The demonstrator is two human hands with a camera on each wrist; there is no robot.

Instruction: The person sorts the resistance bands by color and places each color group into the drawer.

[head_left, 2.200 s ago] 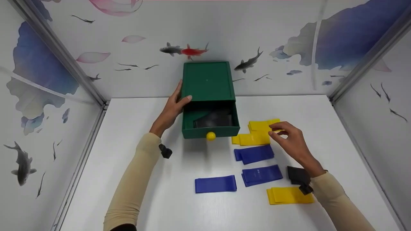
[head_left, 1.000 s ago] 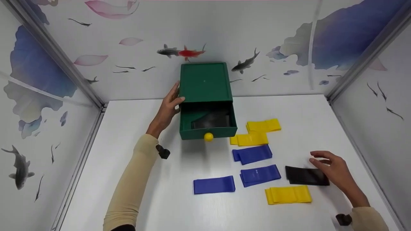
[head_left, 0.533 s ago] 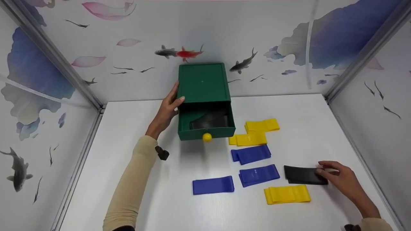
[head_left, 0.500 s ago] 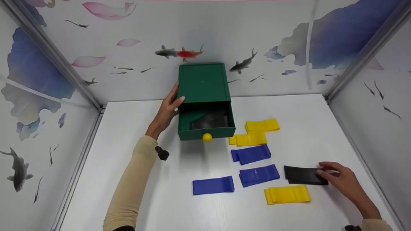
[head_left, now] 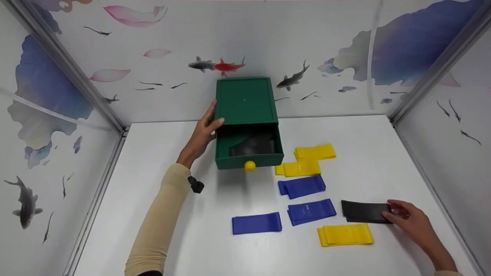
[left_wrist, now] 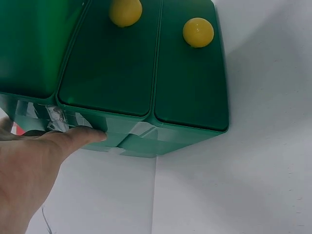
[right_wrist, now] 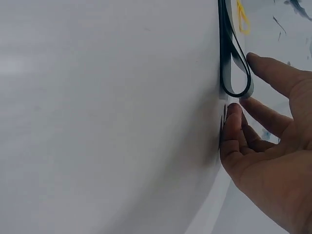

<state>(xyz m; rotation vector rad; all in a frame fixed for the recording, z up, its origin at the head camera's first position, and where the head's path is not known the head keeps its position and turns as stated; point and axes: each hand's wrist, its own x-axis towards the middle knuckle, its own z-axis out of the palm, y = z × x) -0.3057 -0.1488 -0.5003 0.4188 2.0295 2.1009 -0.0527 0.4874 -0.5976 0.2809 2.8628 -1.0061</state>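
A green drawer cabinet stands at the back with its top drawer pulled out. A folded black resistance band lies in that drawer. My left hand rests against the cabinet's left side; in the left wrist view its thumb lies along taped green plastic. Another folded black resistance band lies at the right of the table. My right hand has thumb and forefinger at its right end. In the right wrist view the band's looped end touches the fingertips and looks uncompressed.
Yellow bands lie right of the cabinet, with blue bands in front. A single blue band and a yellow one lie nearer me. Two pushed-in drawers show yellow knobs. Printed panels enclose the table.
My right hand has moved from the yellow bands down and right to the black band's right end, where its fingers now touch. The left hand has stayed at the cabinet.
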